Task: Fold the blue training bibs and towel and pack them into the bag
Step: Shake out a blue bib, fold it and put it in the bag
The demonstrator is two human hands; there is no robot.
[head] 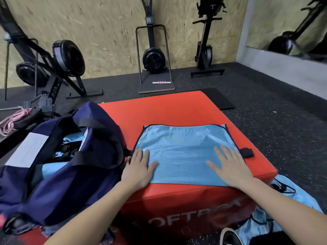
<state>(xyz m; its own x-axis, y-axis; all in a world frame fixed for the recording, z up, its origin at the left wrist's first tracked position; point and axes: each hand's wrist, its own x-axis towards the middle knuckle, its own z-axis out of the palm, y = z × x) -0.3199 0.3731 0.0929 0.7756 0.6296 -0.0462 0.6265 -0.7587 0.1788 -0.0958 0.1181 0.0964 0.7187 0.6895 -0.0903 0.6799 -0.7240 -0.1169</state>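
Blue bib (184, 149) lies flat at the near edge of the red box (177, 110). I see my left hand (139, 165) and right hand (230, 167) pressed on it, fingers spread (gripping nothing). Navy bag (70, 156) sits unzipped at the box's left edge.

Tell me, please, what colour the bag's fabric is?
Navy blue bag with black straps, seen in the head view.

Bare red box top (169, 112) lay open beyond folded blue bib (184, 152). Navy bag (70, 156) crowded box's left side, mouth open, black straps (95, 156) crossing it. Floor (274, 129) to right stood clear; loose blue bibs (292, 195) below box's near-right corner.
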